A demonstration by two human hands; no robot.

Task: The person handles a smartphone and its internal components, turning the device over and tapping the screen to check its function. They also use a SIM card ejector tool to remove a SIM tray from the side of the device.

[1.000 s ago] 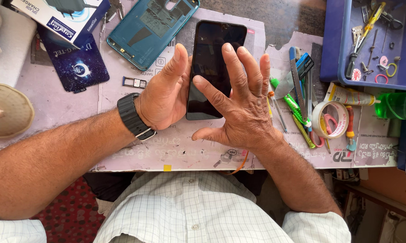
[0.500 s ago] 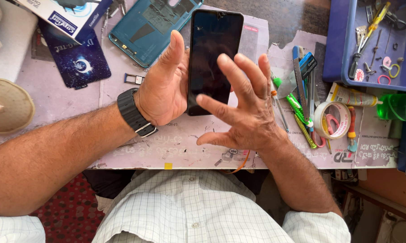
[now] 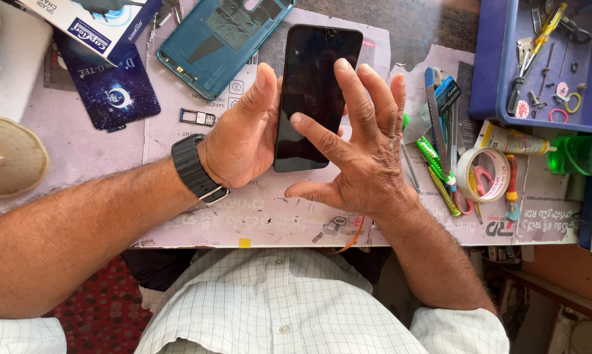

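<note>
Black phone (image 3: 312, 98) cradled in left hand (image 3: 240, 141); right hand (image 3: 361, 160) fingers splayed wide across it.

A paper-covered workbench (image 3: 112, 210) carries a teal phone back cover (image 3: 220, 39), tape roll (image 3: 483, 175) and blue tray (image 3: 486, 78).
</note>
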